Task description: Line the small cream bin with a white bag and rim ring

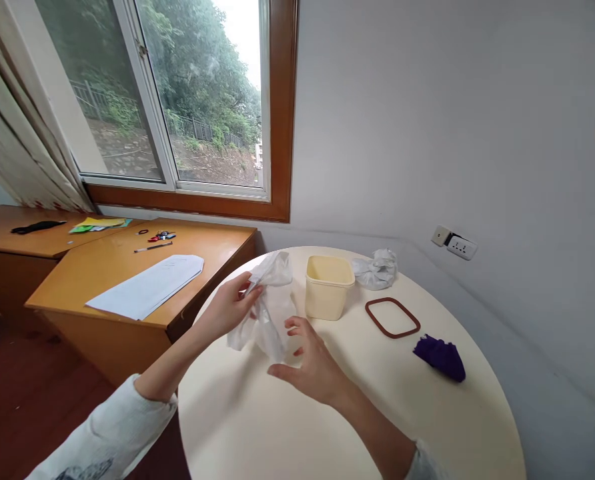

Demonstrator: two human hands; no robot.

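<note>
My left hand (235,303) pinches a thin, whitish see-through plastic bag (272,330), which hangs crumpled above the round table. Just to its right is my right hand (310,360), fingers spread and curved, holding nothing. Beyond the hands stands a cream-yellow plastic bin (328,293), upright with its opening facing up. A brown rounded-square ring (392,318) lies flat to the right of the bin. Behind it sits a knotted white plastic bag (376,269), close to the bin. Farther right is a crumpled dark purple cloth-like bundle (440,358).
The round cream table (257,427) stands near the wall. At left, a wooden desk (217,240) carries white paper sheets (147,287), a pen (153,247), keys (162,236) and coloured papers (100,225). A power socket (461,247) is on the wall.
</note>
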